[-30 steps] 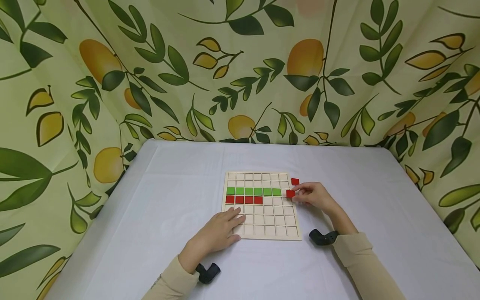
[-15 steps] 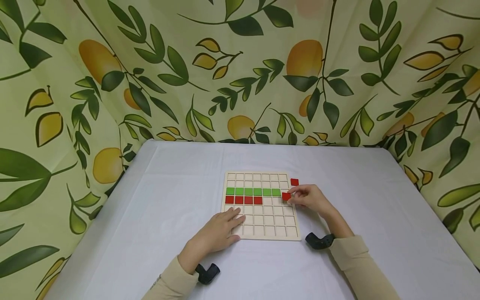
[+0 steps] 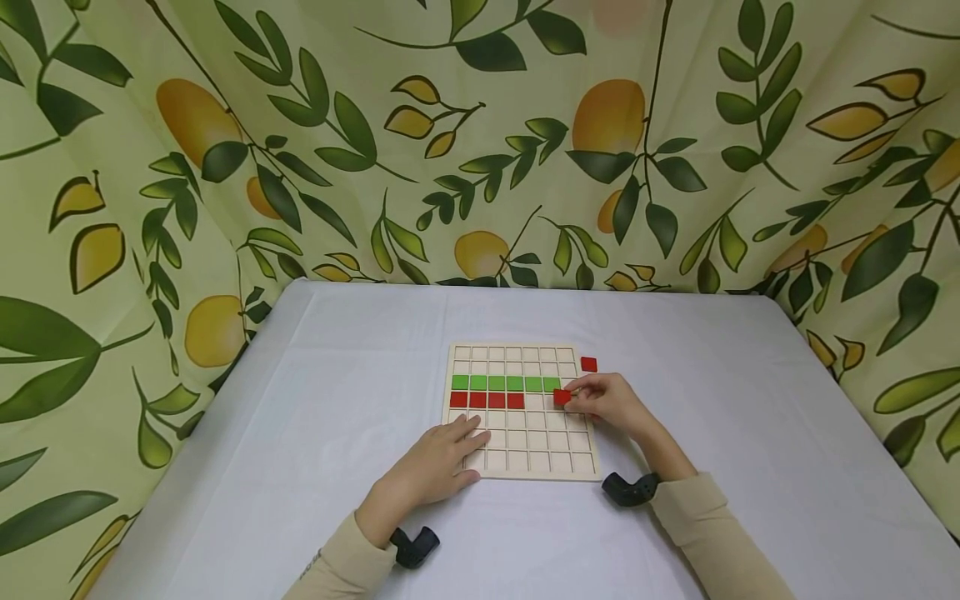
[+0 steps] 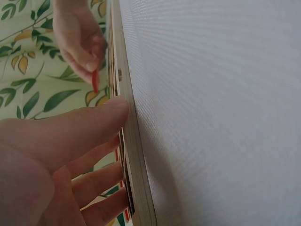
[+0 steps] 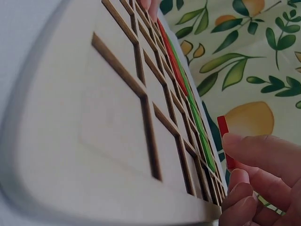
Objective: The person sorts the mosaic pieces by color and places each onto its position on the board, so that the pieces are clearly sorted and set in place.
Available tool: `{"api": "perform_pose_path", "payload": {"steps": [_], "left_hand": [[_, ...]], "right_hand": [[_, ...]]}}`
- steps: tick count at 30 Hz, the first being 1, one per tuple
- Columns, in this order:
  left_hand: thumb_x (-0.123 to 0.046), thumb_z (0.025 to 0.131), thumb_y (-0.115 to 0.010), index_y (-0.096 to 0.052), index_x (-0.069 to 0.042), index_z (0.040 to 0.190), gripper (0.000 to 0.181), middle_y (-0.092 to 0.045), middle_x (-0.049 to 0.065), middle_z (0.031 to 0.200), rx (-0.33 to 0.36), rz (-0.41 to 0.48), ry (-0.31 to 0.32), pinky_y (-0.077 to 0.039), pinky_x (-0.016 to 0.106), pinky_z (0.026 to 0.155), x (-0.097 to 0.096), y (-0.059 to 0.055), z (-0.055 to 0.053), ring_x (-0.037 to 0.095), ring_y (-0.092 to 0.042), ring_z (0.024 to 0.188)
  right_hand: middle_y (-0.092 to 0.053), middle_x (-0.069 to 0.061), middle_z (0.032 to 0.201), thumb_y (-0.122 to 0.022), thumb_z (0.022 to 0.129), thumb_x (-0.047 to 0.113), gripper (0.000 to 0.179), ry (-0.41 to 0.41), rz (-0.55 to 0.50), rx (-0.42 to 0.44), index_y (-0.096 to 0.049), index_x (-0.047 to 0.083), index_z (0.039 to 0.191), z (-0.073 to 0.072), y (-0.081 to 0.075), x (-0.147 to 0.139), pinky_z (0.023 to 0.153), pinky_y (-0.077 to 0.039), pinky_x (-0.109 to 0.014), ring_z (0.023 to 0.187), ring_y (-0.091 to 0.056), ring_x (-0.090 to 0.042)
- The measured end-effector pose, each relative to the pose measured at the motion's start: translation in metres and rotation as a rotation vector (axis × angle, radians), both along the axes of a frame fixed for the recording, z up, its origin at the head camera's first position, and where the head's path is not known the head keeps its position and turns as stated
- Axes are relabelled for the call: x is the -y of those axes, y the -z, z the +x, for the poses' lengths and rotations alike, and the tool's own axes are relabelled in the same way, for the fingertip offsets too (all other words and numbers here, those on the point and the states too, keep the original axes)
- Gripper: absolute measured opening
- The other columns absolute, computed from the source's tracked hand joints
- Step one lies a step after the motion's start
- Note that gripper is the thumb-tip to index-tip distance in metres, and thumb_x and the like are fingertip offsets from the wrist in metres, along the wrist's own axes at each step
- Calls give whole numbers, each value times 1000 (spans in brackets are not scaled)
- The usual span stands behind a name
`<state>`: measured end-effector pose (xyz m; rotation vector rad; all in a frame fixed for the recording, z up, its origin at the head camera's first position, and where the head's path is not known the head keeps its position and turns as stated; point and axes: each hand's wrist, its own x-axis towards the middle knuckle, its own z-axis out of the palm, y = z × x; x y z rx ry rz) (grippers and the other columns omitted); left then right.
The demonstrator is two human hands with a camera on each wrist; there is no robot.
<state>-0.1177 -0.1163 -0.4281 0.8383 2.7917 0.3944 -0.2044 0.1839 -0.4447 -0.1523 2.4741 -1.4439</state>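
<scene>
A pale wooden grid board (image 3: 538, 439) lies flat in the middle of the white table. My right hand (image 3: 611, 402) pinches a red square tile (image 3: 562, 397) by its edge between thumb and fingers, over the right part of the board. In the right wrist view that tile (image 5: 223, 128) stands on edge, raised above the grid. Fingers of my left hand (image 3: 435, 463) rest spread on the board's lower left corner, with the thumb at its near edge. Several green tiles (image 3: 497, 383) fill most of one row; several red tiles (image 3: 487, 400) sit in the row below, from the left.
One loose red tile (image 3: 588, 364) lies on the white tablecloth (image 3: 360, 367) beside the board's upper right edge. Black curved devices (image 3: 630, 490) are worn at both wrists. A curtain (image 3: 480, 150) printed with fruit and leaves hangs behind the table and along its sides.
My right hand has carried the pinched red tile left and slightly nearer, from the board's right edge to over the red row. The left hand has stayed in place.
</scene>
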Motion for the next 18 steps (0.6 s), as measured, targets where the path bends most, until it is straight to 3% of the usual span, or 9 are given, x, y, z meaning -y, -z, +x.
{"api": "perform_pose_path", "payload": {"steps": [18], "left_hand": [[-28,92,-63,-48,-14,143,55,-41,10,154,7,2,-4,-37,49,115,0,0,0,31,-38,144]], "right_hand": [[-55,6,64,-75,79,5,34,6,-38,-16,-65,-10,108,1,2,14,48,-42,-19,53,-46,-7]]}}
